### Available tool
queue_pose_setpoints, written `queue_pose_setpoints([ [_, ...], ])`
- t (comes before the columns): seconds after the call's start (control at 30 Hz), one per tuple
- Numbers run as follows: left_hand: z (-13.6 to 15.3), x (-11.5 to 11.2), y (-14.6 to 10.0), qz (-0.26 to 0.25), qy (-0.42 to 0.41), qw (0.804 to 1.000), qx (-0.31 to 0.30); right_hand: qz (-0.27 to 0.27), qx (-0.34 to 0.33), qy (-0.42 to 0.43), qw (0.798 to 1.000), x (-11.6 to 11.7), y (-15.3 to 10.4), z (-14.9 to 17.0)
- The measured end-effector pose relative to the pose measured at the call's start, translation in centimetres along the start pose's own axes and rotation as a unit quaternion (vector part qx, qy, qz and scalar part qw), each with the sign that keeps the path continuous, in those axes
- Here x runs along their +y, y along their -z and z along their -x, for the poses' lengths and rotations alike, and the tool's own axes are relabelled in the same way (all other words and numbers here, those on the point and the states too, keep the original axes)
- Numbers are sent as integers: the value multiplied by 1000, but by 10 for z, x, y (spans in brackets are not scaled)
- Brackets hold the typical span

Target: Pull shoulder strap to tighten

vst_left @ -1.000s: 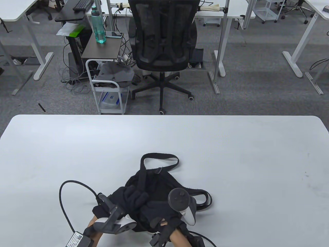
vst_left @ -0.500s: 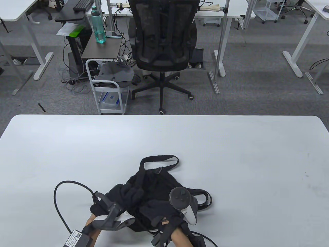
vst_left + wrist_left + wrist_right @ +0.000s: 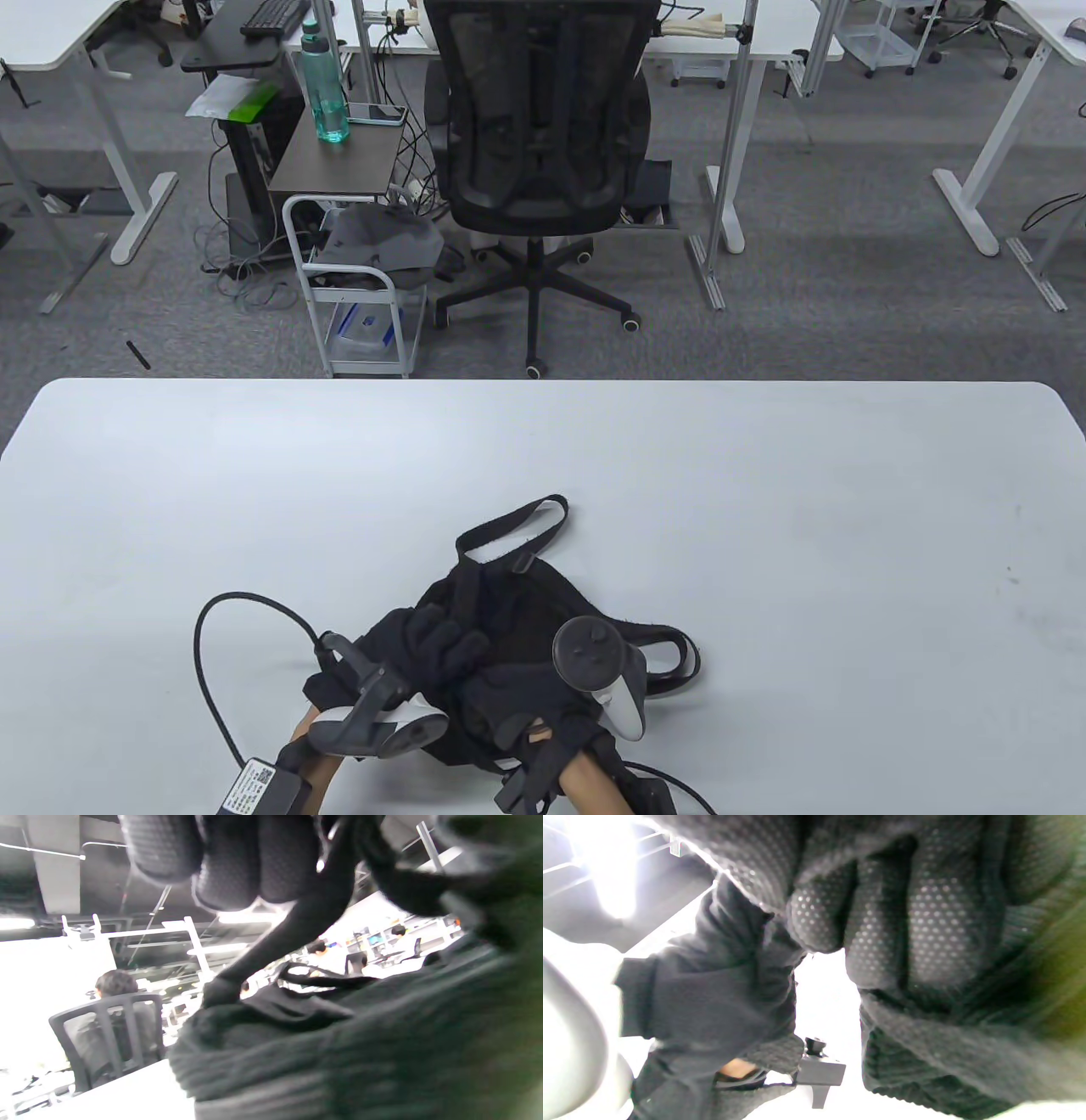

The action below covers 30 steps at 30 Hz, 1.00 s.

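A black bag (image 3: 526,611) lies on the white table (image 3: 764,526) near its front edge. Its shoulder strap (image 3: 509,531) forms a narrow loop at the bag's far side, and a second strap loop (image 3: 674,658) lies at the right. My left hand (image 3: 445,641) sits on the bag's left part and grips the strap; in the left wrist view the strap (image 3: 292,925) runs taut from my curled fingers (image 3: 225,861) down to the bag (image 3: 339,1052). My right hand (image 3: 509,688) holds the bag's near part. In the right wrist view its dotted fingers (image 3: 925,921) press into black fabric (image 3: 950,1060).
A black glove cable (image 3: 212,645) loops on the table left of the bag. Beyond the far table edge stand a black office chair (image 3: 534,127) and a small white cart (image 3: 356,289).
The strap loop at the bag's far side has narrowed and tilted up to the right. My left hand dipped toward the near left, then came back up onto the bag. My right hand stayed put.
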<state>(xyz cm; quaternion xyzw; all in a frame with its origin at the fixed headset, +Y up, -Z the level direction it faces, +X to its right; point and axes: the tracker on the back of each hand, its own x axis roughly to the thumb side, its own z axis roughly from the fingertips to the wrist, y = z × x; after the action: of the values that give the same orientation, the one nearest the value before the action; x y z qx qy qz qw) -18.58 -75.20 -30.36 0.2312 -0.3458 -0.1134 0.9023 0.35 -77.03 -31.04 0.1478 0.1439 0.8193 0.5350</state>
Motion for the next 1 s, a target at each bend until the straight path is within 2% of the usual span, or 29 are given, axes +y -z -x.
queue_pose_setpoints([
  [0.17,7,5,0,19,5,1000,18,-15,2,10,1000,-1,1,1],
  [0.33,-8,26,-2,-31,60,998,-4,-2,-3,40,999,-9,-3,3],
  [0.43,-19,30,0,-38,32,998,-24,-13,-10,47,999,-9,-1,3],
  [0.6,-22,26,0,-46,13,998,-32,4,-16,38,999,-10,-2,1],
  [0.77,-4,15,4,-5,2,1000,-4,1,-20,19,1000,-5,-2,-3],
  [1.0,5,13,2,1,6,1000,11,-11,-9,14,1000,-5,-1,-1],
])
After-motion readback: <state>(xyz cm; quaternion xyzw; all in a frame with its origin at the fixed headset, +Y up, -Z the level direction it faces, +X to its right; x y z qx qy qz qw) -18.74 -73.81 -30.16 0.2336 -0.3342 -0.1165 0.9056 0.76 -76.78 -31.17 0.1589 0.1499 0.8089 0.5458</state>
